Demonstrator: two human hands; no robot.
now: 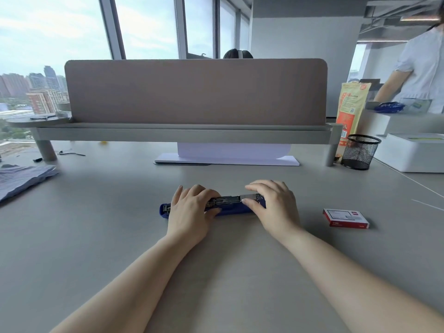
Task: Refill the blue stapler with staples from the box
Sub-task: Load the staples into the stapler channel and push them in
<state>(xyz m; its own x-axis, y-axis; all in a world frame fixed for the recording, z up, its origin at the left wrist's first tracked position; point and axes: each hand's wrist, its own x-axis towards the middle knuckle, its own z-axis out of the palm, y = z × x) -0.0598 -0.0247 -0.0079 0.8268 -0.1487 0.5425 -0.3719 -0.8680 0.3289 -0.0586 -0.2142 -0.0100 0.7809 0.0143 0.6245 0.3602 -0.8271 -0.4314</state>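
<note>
Left hand (189, 210), centre of frame: fingers curled down over the stapler (230, 209), thumb against its near side, clamping the body to the desk (96, 236). Right hand (274, 205), just right of it: thumb and forefinger pinched on a silvery strip (249, 197), which we take to be staples, lying at the right end of the open metal channel. The strip looks partly seated; we cannot tell how far.

The stapler lies flat and lengthwise, its blue end poking out left of the left hand. The box (345, 218) sits closed or nearly so at right of centre, well apart from both hands.

Handling, as we judge it: the stapler is rigid, moderately heavy and smooth-shelled, so it may skate on the smooth desk. We hold it by the flanks, clear of the channel. The strip is light and stiff but brittle along its length, so we pinch the sides and slide rather than bend. The spring pusher could snap back on fingertips.

Room: bare desk lies all around the hands toward the lower frame. A folded cloth (24, 179) lies at far left, a mesh cup (359, 152) at upper right, and a shelf (182, 135) with a screen runs across the upper middle. The desk's near edge is out of frame.
</note>
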